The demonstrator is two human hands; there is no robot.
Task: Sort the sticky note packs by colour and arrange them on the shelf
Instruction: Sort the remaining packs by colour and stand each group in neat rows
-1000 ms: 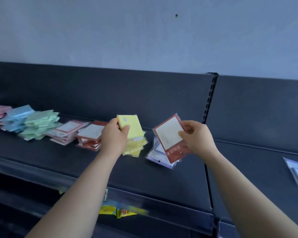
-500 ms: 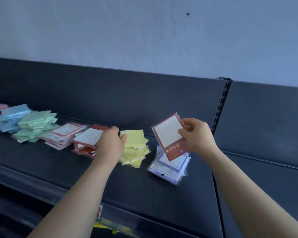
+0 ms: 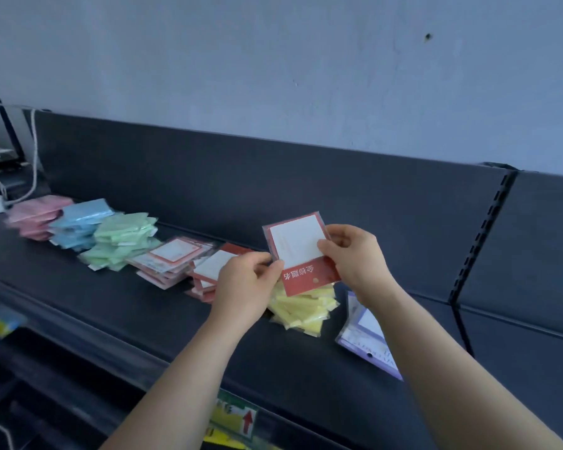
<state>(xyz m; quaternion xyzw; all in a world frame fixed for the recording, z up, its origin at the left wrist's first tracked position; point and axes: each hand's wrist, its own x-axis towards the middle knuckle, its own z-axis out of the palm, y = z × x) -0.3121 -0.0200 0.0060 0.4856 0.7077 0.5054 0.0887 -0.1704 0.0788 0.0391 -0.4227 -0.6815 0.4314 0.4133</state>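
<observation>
ok so this looks like mid-sort. The piles run in a row along the shelf (image 3: 111,313): pink pile (image 3: 36,216) far left, then the blue pile (image 3: 78,222), green pile (image 3: 121,238), a paler red-bordered pile (image 3: 173,258), the red pile (image 3: 208,271), the yellow pile (image 3: 301,310), and a purple pile (image 3: 368,332) on the right, partly hidden behind the right forearm

The one in play is a red pack (image 3: 298,251) with a white window. It's held up in the air over the yellow pile, clear of everything on the shelf, and both hands are on it. The left hand (image 3: 244,284) pinches the lower left edge, thumb and fingertips closed on it. The right hand (image 3: 355,258) has the right edge, thumb pressed on the front and fingers curled round behind

My read: this is the "where does this one go" step, and the pack is about to join its colour. Its dark red band looks like a match for the red pile just left of the left hand, not the paler bordered one next door. Those two sit close together, so that's the easy mix-up

Next move, I'd guess, is one hand letting go while the other carries the pack left and down onto the red pile. It should land flat and roughly square, since that pile already looks a bit fanned out and the wrappers look slippery enough to slide off
</observation>
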